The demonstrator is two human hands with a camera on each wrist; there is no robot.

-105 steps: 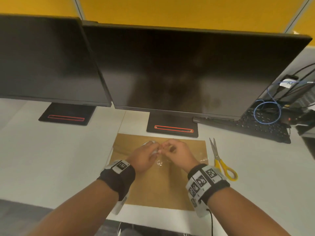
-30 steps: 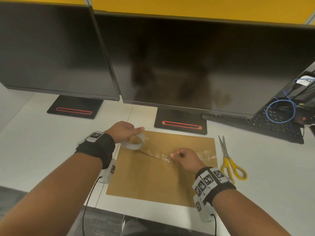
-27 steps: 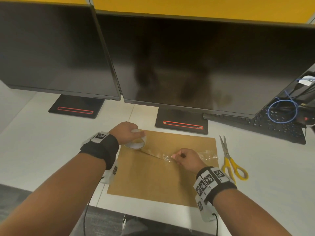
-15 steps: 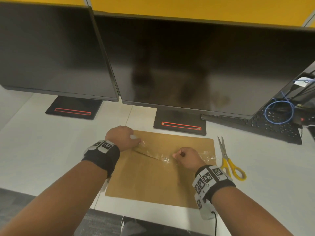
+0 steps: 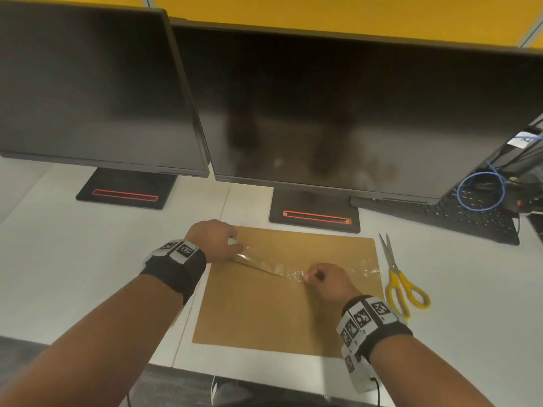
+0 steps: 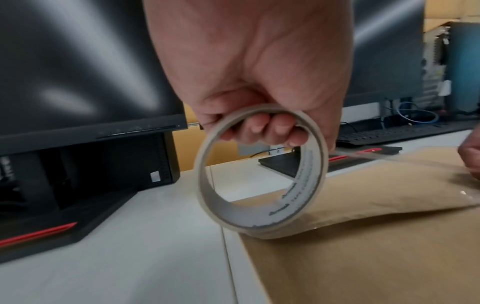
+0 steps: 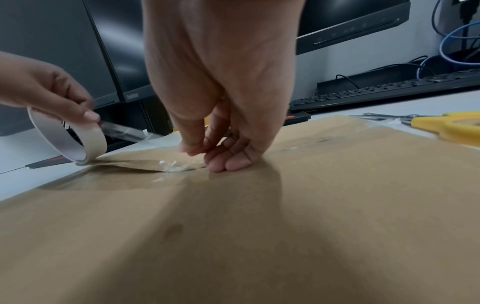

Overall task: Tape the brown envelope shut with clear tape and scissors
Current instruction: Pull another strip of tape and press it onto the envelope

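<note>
On the white desk (image 5: 73, 274) in front of two dark screens (image 5: 338, 113), our envelope (image 5: 279, 312) lies flat, with the scissors (image 5: 402, 283) just beside its right edge. Our left hand (image 5: 213, 239) grips the tape roll (image 6: 259, 170) at the left edge, and our right hand (image 5: 329, 282) pinches the tape down in the middle. We should keep the tape tight and flat along the flap; we cannot see inside the envelope.

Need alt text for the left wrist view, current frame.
A left hand grips a roll of clear tape through its core, its lower edge on a brown envelope, a strip running right. Black monitors stand behind.
</note>
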